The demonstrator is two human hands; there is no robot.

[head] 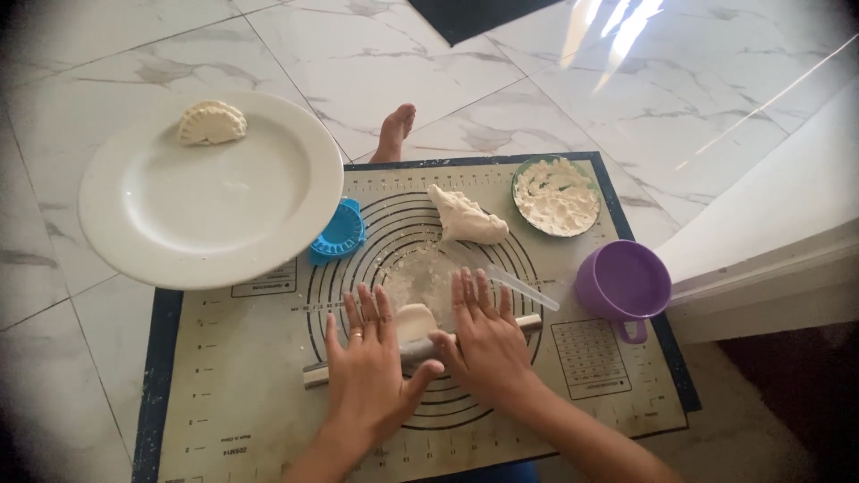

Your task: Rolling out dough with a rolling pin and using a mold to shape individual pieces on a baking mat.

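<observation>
Both hands lie flat, fingers spread, grasping nothing: the left hand [369, 362] and the right hand [484, 340] press palms down on a rolling pin [315, 373] at the mat's [233, 394] centre. A small piece of dough [415, 320] sits under the pin between them. At 12 o'clock lies a dough lump [465, 217]; at 1, a flour bowl [557, 196]; at 3, a purple cup [623, 282]; at 10, a white plate [210, 192] with one dumpling [211, 122], a blue dumpling press [339, 232] beside it.
</observation>
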